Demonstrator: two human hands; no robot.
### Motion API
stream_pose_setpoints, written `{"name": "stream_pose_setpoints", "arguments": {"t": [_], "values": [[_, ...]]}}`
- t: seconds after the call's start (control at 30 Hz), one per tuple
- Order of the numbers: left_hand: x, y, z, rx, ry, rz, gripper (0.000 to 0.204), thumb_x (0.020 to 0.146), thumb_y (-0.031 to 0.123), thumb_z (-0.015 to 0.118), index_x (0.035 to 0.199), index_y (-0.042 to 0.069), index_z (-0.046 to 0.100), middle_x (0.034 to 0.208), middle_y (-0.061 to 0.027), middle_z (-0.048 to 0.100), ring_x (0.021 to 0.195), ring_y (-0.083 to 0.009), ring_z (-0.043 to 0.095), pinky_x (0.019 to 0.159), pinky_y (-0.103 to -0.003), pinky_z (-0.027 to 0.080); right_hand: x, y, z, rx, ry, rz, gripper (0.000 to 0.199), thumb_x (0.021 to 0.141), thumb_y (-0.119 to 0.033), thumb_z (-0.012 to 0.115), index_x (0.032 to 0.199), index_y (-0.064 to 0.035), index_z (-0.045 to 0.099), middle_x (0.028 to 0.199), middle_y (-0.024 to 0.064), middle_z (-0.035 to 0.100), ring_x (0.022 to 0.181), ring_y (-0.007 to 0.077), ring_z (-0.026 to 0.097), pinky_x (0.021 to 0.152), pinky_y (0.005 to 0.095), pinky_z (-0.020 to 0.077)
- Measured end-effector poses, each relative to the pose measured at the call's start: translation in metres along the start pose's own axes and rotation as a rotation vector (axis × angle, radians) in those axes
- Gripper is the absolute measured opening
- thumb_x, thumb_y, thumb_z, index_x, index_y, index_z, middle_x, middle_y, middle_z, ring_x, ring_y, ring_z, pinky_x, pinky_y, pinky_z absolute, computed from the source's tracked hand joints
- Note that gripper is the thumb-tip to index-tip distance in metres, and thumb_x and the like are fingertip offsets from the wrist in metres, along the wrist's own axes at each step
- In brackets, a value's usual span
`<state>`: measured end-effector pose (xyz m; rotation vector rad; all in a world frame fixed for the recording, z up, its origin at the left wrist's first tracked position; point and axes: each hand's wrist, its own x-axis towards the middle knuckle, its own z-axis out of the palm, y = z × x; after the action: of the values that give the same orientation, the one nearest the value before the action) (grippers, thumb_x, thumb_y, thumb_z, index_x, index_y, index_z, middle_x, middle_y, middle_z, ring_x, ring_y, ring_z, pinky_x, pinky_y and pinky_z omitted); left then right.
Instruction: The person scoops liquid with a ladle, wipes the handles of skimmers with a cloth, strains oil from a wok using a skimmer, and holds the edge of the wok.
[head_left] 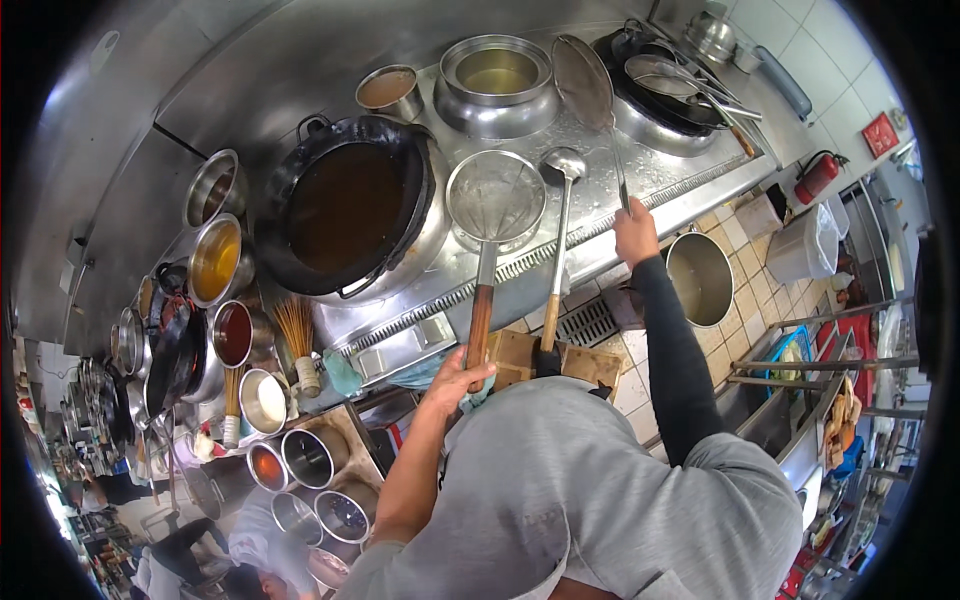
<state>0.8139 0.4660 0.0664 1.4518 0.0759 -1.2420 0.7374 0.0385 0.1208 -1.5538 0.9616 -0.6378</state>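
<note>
My left hand is closed round the lower end of the wooden handle of a round wire-mesh strainer. A bit of greenish cloth shows at the same hand. The strainer's mesh bowl is over the steel stove top, right of a big black wok of dark brown liquid. My right hand grips the metal handle of a wide, flat skimmer. Its round head is beside a steel pot of pale yellow liquid. Between my hands, a steel ladle with a wooden handle lies across the stove's front edge.
A second black wok with a strainer on it stands at the far right. Several bowls of sauce, such as a yellow one, and a bamboo brush are at left. A deep pot is low on the right. Another person is at lower left.
</note>
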Motion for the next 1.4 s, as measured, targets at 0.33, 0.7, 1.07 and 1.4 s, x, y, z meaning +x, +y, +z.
{"name": "stream_pose_setpoints", "arguments": {"t": [0.33,0.7,1.07,1.4], "values": [[-0.019,0.022,0.008,-0.033,-0.108,0.129,0.067,0.080,0.009,0.081,0.138,0.004,0.047,0.094,0.0028,0.059,0.078,-0.0068,0.054,0.068,-0.022,0.041,-0.159,-0.030,0.008,0.458,-0.228,0.443,0.026,0.094,-0.027,0.072,0.086,-0.0122,0.052,0.055,-0.0043,0.044,0.036,0.0067,0.036,0.031,0.0248,0.0277],[0.033,-0.027,-0.001,0.504,0.103,0.397,0.044,0.098,0.040,0.061,0.124,0.005,0.054,0.115,-0.0127,0.061,0.112,-0.0241,0.055,0.100,-0.036,0.042,-0.206,0.014,0.080,0.638,-0.538,0.869,0.054,0.101,-0.059,0.042,0.090,-0.0079,0.057,0.058,0.0015,0.046,0.037,0.0127,0.034,0.037,0.0289,0.0268],[-0.007,0.024,-0.002,-0.173,0.151,0.454,0.068,0.082,0.006,0.048,0.147,0.013,0.028,0.124,-0.0099,0.050,0.101,-0.0239,0.057,0.083,-0.038,0.052,-0.221,0.044,0.096,0.557,-0.922,1.076,0.029,0.097,-0.010,0.051,0.124,0.0019,0.051,0.112,0.0237,0.067,0.097,0.0313,0.071,0.086,0.0418,0.0604],[0.014,0.022,0.037,0.435,-0.188,0.304,0.032,0.096,0.013,0.066,0.125,0.000,0.064,0.107,-0.0043,0.068,0.093,-0.0083,0.058,0.083,-0.026,0.049,-0.230,0.032,0.101,0.550,-0.913,1.063,0.027,0.098,-0.001,0.052,0.125,0.0045,0.051,0.109,0.0228,0.068,0.097,0.0292,0.072,0.085,0.0383,0.0612]]}}
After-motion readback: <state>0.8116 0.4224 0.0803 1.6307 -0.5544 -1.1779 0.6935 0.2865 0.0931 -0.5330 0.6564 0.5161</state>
